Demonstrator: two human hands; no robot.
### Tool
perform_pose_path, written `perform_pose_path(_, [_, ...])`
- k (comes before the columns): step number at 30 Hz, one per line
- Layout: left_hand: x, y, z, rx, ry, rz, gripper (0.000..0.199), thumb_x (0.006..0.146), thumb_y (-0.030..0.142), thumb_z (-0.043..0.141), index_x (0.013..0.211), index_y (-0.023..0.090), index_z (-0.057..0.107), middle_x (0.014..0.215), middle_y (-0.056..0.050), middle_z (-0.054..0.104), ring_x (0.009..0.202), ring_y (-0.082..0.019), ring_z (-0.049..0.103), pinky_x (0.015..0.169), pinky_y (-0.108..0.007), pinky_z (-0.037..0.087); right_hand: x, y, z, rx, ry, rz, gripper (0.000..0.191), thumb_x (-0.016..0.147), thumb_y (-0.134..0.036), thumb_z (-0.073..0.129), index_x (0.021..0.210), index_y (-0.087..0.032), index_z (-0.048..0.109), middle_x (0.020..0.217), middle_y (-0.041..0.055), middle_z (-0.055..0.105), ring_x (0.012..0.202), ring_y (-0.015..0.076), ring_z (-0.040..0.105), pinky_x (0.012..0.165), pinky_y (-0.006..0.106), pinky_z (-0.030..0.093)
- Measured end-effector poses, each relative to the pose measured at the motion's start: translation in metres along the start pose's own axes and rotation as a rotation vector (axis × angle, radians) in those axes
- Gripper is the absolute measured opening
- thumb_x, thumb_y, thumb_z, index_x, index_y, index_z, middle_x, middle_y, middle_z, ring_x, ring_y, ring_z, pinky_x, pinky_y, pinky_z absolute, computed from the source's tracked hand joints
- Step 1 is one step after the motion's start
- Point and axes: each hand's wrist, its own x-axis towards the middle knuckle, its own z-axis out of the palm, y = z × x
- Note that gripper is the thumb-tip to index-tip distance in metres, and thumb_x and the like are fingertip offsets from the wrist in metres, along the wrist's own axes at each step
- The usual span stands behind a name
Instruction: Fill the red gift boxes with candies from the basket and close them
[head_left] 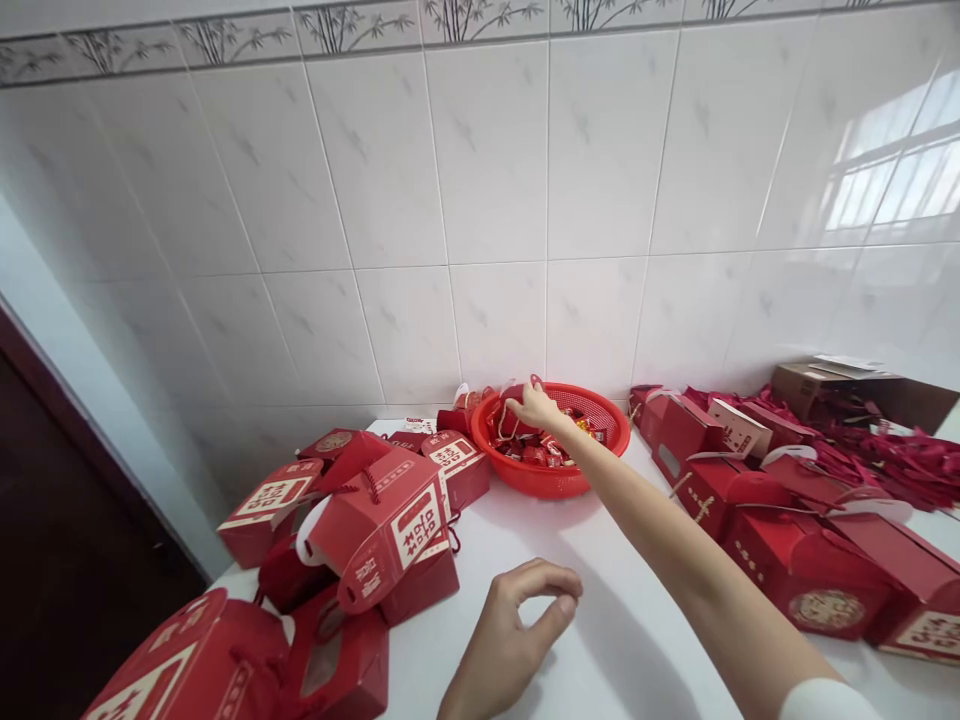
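Note:
My right hand (534,408) reaches over a red plastic basket (544,484) near the wall. Its fingers are closed on a small red packet (512,418) with a pale cord, partly hidden by the hand. Wrapped red sweets (536,455) lie in the basket below. Low in the picture, my left hand (517,625) hovers over the white table (600,560). Its thumb and index finger curve into a ring, the tips together, with nothing seen between them.
Red gift boxes (405,510) with gold-and-white lettering are piled on the left. More red boxes (817,575) stand on the right. Behind these are dark red ribbons or bags (862,455) and an open cardboard box (922,395). A tiled wall (495,160) rises behind the table.

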Motion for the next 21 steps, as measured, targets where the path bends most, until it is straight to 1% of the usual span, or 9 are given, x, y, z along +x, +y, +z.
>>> perform_pose_path(3, [0.000,-0.004,0.000,-0.031,0.083,0.026,0.017,0.093,0.029,0.061,0.100,0.021,0.073,0.099,-0.006,0.072,0.096,-0.020,0.069,0.091,-0.030,0.053,-0.003,0.018,-0.014,0.119,0.087,-0.037,0.036,0.099,-0.035,0.062,0.129,-0.017,0.061,0.132,0.0112,0.063,0.117,0.0260,0.063,0.100,0.050,0.052])
perform_pose_path(6, [0.002,-0.011,0.002,-0.060,0.185,0.072,0.021,0.094,0.030,0.061,0.109,0.022,0.072,0.111,-0.008,0.070,0.104,-0.022,0.068,0.096,-0.033,0.053,-0.020,0.033,-0.036,0.252,0.157,-0.093,0.036,0.102,-0.032,0.053,0.131,-0.013,0.063,0.132,0.0142,0.067,0.123,0.0291,0.063,0.106,0.047,0.049])
perform_pose_path(9, [0.002,-0.017,0.004,-0.090,0.359,0.101,0.029,0.094,0.036,0.063,0.119,0.023,0.067,0.130,-0.011,0.062,0.115,-0.024,0.064,0.101,-0.036,0.053,-0.058,0.040,-0.057,0.388,0.181,-0.178,0.047,0.099,-0.034,0.053,0.142,-0.015,0.056,0.144,0.0108,0.060,0.130,0.0279,0.059,0.108,0.043,0.049])
perform_pose_path(11, [0.002,-0.016,0.003,-0.115,0.513,0.108,0.039,0.094,0.041,0.063,0.128,0.023,0.061,0.141,-0.012,0.055,0.123,-0.026,0.060,0.104,-0.038,0.051,-0.093,0.041,-0.064,0.469,0.183,-0.241,0.053,0.096,-0.041,0.057,0.145,-0.019,0.055,0.144,0.0080,0.060,0.130,0.0275,0.060,0.108,0.044,0.051])
perform_pose_path(12, [0.002,-0.015,0.003,-0.131,0.590,0.113,0.044,0.094,0.043,0.063,0.133,0.024,0.057,0.145,-0.012,0.052,0.127,-0.027,0.058,0.106,-0.039,0.049,-0.111,0.040,-0.065,0.555,0.178,-0.289,0.055,0.094,-0.043,0.061,0.144,-0.019,0.057,0.142,0.0089,0.061,0.128,0.0290,0.061,0.107,0.045,0.052])
perform_pose_path(14, [0.000,-0.012,0.001,-0.183,0.709,0.140,0.052,0.094,0.046,0.061,0.141,0.026,0.049,0.151,-0.011,0.047,0.136,-0.028,0.051,0.111,-0.039,0.045,-0.147,0.040,-0.061,0.587,0.159,-0.325,0.056,0.092,-0.045,0.065,0.143,-0.022,0.058,0.139,0.0078,0.064,0.125,0.0296,0.064,0.104,0.047,0.054])
perform_pose_path(16, [-0.002,-0.009,-0.001,-0.244,0.774,0.185,0.057,0.094,0.050,0.059,0.145,0.030,0.045,0.155,-0.008,0.045,0.142,-0.027,0.044,0.114,-0.037,0.042,-0.177,0.041,-0.049,0.526,0.161,-0.330,0.051,0.092,-0.042,0.066,0.139,-0.024,0.062,0.139,0.0074,0.064,0.119,0.0294,0.068,0.103,0.048,0.055])
perform_pose_path(18, [-0.004,-0.008,-0.004,-0.267,0.790,0.216,0.057,0.093,0.053,0.058,0.145,0.031,0.045,0.155,-0.006,0.045,0.144,-0.028,0.042,0.115,-0.036,0.041,-0.199,0.044,-0.032,0.492,0.123,-0.339,0.047,0.092,-0.040,0.066,0.138,-0.027,0.063,0.138,0.0069,0.064,0.113,0.0286,0.071,0.101,0.048,0.057])
perform_pose_path(21, [-0.004,-0.010,-0.005,-0.223,0.734,0.148,0.055,0.091,0.051,0.063,0.140,0.029,0.050,0.150,-0.008,0.050,0.141,-0.029,0.046,0.114,-0.040,0.042,-0.214,0.054,-0.007,0.496,0.079,-0.382,0.046,0.093,-0.033,0.064,0.140,-0.031,0.061,0.140,0.0044,0.062,0.123,0.0284,0.065,0.106,0.047,0.054])
